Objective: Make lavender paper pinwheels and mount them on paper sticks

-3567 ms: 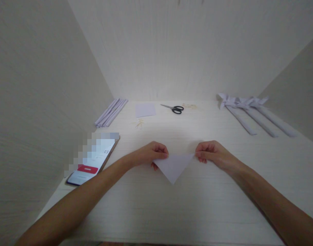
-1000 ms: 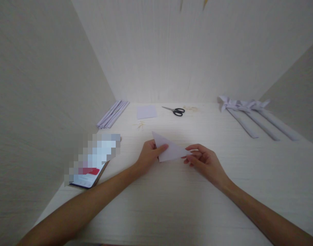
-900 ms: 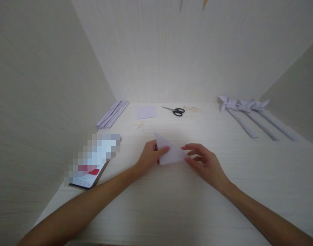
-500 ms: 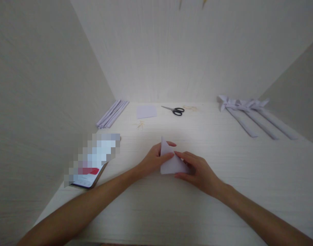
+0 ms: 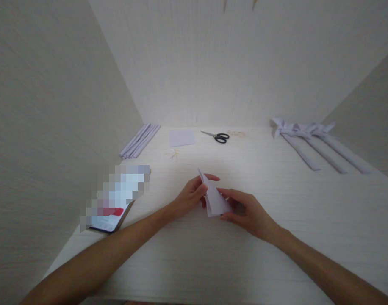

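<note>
Phone: my phone [image 5: 109,212] lies on the counter [image 5: 213,262], low at my left.
Left hand: my left hand [image 5: 190,197] has its fingers closed, pinching the folded paper [image 5: 214,200].
Right hand: my right hand [image 5: 245,209] has its fingers shut on the paper's lower right corner.
Folded paper: a white triangle, tilted up between both hands.
Far end: rolled strips [image 5: 139,140], paper square [image 5: 181,138], scissors [image 5: 217,136], pinwheels [image 5: 311,142].

Soft light pools brightest on the far middle of the pale wood-grain tabletop [image 5: 238,156], dimmer toward the grey side walls [image 5: 54,106]. Wide-angle stretch warps the edges.
</note>
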`<state>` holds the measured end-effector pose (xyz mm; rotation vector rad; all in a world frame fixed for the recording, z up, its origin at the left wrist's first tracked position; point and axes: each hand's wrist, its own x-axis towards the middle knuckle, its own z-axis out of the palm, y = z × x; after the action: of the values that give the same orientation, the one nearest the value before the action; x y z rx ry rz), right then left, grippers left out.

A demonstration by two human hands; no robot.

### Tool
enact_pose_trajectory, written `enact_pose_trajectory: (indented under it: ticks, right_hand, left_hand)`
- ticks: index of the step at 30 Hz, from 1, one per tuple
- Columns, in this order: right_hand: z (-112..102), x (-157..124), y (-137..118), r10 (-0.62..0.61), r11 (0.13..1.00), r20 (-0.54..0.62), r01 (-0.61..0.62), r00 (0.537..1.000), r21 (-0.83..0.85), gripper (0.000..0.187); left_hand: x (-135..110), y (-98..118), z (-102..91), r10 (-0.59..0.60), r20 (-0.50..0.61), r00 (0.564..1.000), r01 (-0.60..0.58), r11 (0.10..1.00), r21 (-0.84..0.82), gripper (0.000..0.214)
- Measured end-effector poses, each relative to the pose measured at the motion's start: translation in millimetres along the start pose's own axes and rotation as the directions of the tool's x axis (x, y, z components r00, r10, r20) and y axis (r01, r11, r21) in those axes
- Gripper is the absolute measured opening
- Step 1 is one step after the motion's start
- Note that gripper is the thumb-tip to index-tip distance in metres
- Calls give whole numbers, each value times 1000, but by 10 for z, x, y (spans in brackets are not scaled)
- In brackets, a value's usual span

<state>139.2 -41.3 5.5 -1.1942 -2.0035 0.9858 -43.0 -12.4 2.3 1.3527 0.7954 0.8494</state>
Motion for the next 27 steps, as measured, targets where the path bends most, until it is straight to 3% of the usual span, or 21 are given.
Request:
enact_pose_trajectory:
  ticks: [12, 27]
  right_hand:
    - [-33, 4, 20, 86, 968, 114, -110, 990, 224, 52]
    - [-73, 18, 2, 98, 920, 172, -155, 980, 359, 52]
  left_hand:
    - [10, 3, -10, 12, -20, 1000, -13, 999, -46, 65]
    - [14, 36, -9, 2, -7, 1000, -2, 999, -51, 68]
